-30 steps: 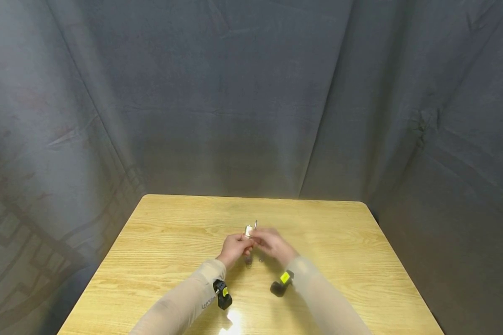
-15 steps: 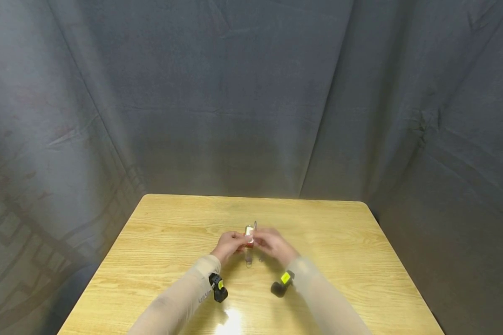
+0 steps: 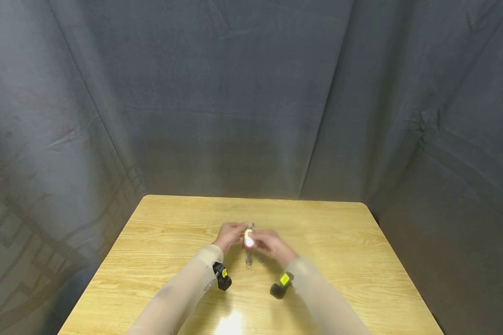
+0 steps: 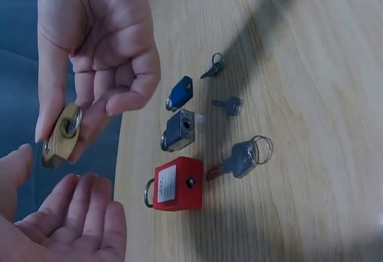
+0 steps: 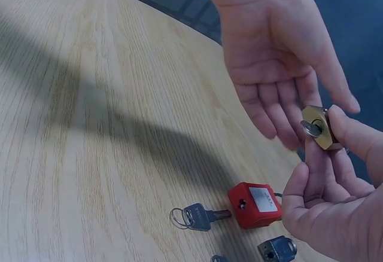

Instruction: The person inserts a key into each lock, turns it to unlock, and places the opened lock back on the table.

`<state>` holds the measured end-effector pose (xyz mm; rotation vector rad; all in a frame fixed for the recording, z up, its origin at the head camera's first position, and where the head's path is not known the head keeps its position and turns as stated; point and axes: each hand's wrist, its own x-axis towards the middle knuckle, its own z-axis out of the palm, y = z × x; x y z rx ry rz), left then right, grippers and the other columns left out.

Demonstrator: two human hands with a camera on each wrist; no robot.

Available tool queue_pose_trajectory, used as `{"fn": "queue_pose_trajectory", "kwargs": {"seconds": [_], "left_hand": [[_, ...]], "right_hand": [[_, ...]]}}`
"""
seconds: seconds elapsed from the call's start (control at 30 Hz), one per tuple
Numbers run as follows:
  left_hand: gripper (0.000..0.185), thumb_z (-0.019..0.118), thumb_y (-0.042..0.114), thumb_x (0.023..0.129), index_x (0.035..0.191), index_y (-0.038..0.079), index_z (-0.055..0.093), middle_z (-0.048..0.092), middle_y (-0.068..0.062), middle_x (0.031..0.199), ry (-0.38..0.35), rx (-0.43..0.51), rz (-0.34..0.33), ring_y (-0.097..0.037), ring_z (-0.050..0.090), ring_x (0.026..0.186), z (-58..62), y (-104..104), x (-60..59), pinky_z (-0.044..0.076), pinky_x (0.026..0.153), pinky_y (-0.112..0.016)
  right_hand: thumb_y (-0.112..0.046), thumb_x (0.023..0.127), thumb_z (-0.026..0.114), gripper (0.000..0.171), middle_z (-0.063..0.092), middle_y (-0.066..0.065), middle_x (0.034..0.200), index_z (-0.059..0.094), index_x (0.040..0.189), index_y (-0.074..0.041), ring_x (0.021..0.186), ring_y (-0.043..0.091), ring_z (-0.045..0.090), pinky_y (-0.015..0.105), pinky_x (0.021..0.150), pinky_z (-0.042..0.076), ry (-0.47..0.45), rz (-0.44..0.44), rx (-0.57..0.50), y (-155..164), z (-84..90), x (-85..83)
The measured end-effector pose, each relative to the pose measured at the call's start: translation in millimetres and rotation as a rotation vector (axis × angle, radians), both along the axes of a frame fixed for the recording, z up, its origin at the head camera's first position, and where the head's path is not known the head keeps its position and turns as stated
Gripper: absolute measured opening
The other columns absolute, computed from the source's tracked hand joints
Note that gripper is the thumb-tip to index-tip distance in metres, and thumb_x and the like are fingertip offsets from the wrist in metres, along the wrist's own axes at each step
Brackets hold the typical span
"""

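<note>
Brass padlock (image 5: 318,128): pinched in your right hand (image 5: 326,205) fingers, above bench (image 5: 90,124). Left hand (image 5: 272,52): open, palm beside it, holding nothing. Risk: light pinch slips; lock drops onto red padlock (image 5: 255,204) and keys (image 5: 194,217).

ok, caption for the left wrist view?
Right hand pinches a brass padlock above the open left hand; red padlock, keys on wooden table.

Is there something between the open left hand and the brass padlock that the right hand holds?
Nothing visible. The left hand is open beside the brass padlock, pinched by the right hand; only air lies between them.
</note>
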<state>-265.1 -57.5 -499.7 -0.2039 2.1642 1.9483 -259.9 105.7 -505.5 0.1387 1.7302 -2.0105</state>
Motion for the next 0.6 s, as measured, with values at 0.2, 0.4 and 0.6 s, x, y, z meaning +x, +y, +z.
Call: {"fn": "queue_pose_trajectory", "kwargs": {"seconds": [0.2,0.4,0.6], "left_hand": [[0.047,0.06,0.028,0.095,0.121,-0.012,0.058,0.059,-0.027,0.124,-0.022,0.0,-0.05,-0.034,0.062,0.109,4.2,6.3,0.5,0.05,0.097,-0.045],[0.04,0.056,0.026,0.098,0.116,-0.009,0.062,0.064,-0.023,0.118,-0.019,-0.005,-0.08,-0.026,0.063,0.1,6.3,8.3,-0.7,0.054,0.09,-0.038],[0.038,0.057,0.024,0.098,0.117,-0.009,0.061,0.061,-0.024,0.124,-0.017,0.016,-0.084,-0.032,0.06,0.111,7.0,9.7,-2.3,0.051,0.095,-0.041]], "right_hand": [[-0.018,0.088,0.069,0.043,0.07,0.007,0.094,0.059,0.124,0.005,0.072,0.007,0.06,0.015,0.066,0.053,0.001,0.008,0.053,-2.4,0.6,2.8],[-0.02,0.089,0.069,0.045,0.071,0.009,0.1,0.058,0.126,0.004,0.075,0.007,0.062,0.02,0.077,0.055,0.006,0.029,0.076,-3.0,1.0,3.0],[-0.019,0.089,0.069,0.047,0.07,0.011,0.104,0.056,0.128,0.005,0.083,0.011,0.065,0.027,0.089,0.054,-0.004,0.021,0.053,-3.6,1.7,3.6]]}}
